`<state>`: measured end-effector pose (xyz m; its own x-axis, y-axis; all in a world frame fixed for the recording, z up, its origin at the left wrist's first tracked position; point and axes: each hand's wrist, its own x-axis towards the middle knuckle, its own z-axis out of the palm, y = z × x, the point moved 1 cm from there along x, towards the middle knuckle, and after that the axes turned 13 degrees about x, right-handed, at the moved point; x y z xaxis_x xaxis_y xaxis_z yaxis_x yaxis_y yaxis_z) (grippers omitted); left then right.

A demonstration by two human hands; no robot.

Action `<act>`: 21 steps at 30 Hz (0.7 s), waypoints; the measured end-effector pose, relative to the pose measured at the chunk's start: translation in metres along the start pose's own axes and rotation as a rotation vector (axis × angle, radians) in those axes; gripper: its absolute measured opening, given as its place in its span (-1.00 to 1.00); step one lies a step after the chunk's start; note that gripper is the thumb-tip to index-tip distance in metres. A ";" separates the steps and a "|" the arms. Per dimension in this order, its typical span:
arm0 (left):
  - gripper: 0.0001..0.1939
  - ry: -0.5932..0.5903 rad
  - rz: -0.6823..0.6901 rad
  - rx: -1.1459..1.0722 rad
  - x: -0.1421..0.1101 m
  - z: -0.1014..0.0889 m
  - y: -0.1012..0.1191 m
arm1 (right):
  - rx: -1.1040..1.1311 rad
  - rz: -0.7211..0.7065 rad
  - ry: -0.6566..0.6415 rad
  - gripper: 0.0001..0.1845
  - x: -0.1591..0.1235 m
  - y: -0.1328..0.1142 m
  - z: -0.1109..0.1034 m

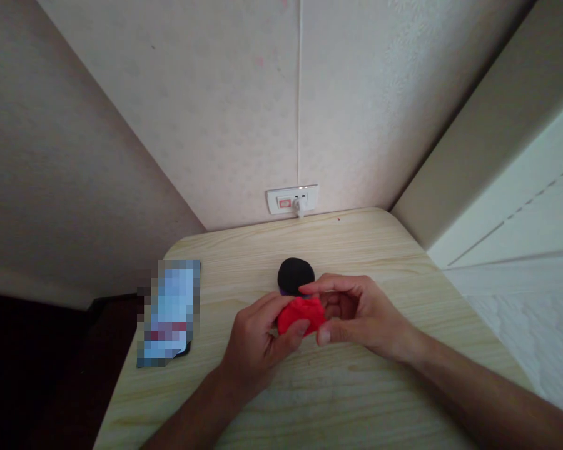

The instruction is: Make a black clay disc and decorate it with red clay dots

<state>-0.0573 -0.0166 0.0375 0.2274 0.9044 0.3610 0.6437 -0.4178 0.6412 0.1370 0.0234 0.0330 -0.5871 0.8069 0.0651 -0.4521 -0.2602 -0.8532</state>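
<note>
Left hand (251, 340): is pinching the crumpled, soft-looking red lump (304, 312) beneath its thumb, probably steadying it.
Right hand (385, 315): is spreading thumb and forefinger around the lump's right side, likely for edge access; contact unclear.
Red lump: is sitting nearer than the black, round, flat-topped piece (295, 275), its long axis running roughly left-right, its uneven end facing right.

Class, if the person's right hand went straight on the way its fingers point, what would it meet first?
Most likely the crumpled, soft-looking red lump held in the bare left hand, with that hand just beyond. The right hand may already touch the lump; the depth between them is unclear.
</note>
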 end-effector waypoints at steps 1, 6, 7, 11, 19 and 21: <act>-0.81 -0.016 -0.008 -0.014 0.000 0.001 -0.001 | -0.060 -0.033 -0.033 -0.41 -0.001 -0.002 0.000; -0.68 -0.124 -0.021 -0.075 -0.002 0.003 -0.003 | -0.533 -0.253 -0.187 -0.45 -0.003 -0.017 0.002; -0.66 -0.133 -0.013 -0.084 -0.002 0.003 -0.003 | -0.588 -0.254 -0.205 -0.49 -0.004 -0.019 0.002; -0.62 -0.115 0.059 -0.069 -0.003 0.002 -0.002 | -0.529 -0.112 -0.211 -0.65 -0.006 -0.022 0.005; -0.53 -0.056 0.123 -0.065 -0.003 0.001 0.003 | -0.253 -0.023 -0.128 -0.76 -0.006 -0.010 0.008; -0.47 -0.047 0.086 -0.104 -0.004 0.002 0.003 | -0.259 -0.106 -0.117 -0.76 -0.005 -0.009 0.008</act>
<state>-0.0545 -0.0208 0.0363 0.3137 0.8670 0.3872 0.5419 -0.4983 0.6768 0.1383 0.0172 0.0445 -0.6261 0.7516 0.2076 -0.3380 -0.0217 -0.9409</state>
